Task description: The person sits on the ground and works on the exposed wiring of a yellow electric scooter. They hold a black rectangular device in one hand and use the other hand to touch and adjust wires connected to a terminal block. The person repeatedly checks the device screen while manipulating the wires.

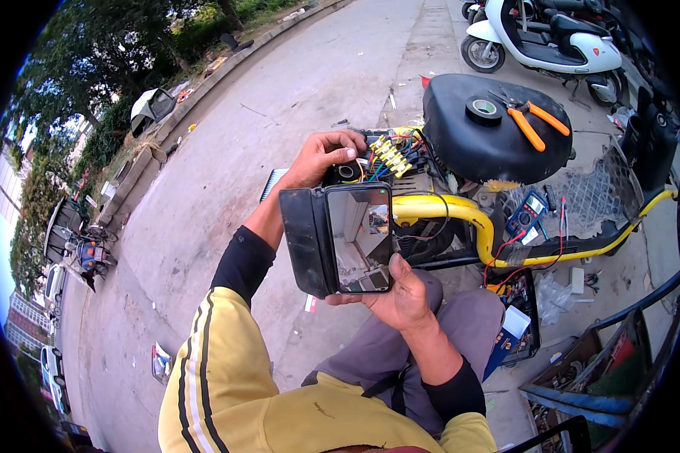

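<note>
My right hand (400, 300) grips a smartphone (360, 240) from below. Its black flip case (304, 241) hangs open to the left, and the lit screen shows a picture. Beyond the phone, my left hand (329, 156) has its fingers curled together at a black part on the yellow scooter frame (442, 208). What those fingers hold, if anything, is hidden. Just right of them sits a yellow terminal connector strip (391, 155), with coloured wires (414, 140) running around it.
Orange-handled pliers (533, 124) and a black tape roll (483, 111) lie on the black seat (453, 140). A multimeter (527, 214) with red leads rests on the footboard. At lower right are a toolbox (535, 317) and a metal bin (582, 377). A white scooter (540, 41) stands behind.
</note>
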The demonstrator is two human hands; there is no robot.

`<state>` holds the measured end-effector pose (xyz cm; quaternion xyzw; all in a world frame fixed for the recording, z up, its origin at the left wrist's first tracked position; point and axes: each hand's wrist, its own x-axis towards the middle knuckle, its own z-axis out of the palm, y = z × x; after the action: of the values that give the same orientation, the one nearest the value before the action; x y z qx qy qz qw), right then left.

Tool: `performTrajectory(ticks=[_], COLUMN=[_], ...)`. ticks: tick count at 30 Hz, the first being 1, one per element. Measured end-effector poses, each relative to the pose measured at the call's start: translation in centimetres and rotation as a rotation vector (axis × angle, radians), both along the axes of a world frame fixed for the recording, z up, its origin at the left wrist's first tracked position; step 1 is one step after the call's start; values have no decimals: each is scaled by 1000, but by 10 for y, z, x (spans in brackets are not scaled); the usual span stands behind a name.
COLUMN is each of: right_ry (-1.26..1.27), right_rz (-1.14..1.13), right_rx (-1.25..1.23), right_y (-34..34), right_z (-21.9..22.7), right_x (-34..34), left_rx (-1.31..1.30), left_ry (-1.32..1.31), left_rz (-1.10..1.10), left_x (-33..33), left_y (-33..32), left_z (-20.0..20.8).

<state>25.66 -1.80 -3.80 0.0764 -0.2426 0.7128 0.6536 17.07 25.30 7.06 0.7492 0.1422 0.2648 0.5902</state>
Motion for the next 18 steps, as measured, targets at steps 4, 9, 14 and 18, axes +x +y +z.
performTrajectory(ticks=[4,9,14,18], right_ry=[0,-1,-5,7], right_rz=[5,-3,-15,-16], right_rx=[3,5,-1,-5], right_y=[1,1,0,0], right_z=[0,0,-1,-3], right_x=[0,1,2,2], left_rx=[35,-4,-5,-36], left_ry=[-2,12,3,-1], left_rz=[4,-8,-2,-4], left_x=[-1,-1,-2,-1], left_y=[4,2,1,0], left_z=[-2,0,0,0])
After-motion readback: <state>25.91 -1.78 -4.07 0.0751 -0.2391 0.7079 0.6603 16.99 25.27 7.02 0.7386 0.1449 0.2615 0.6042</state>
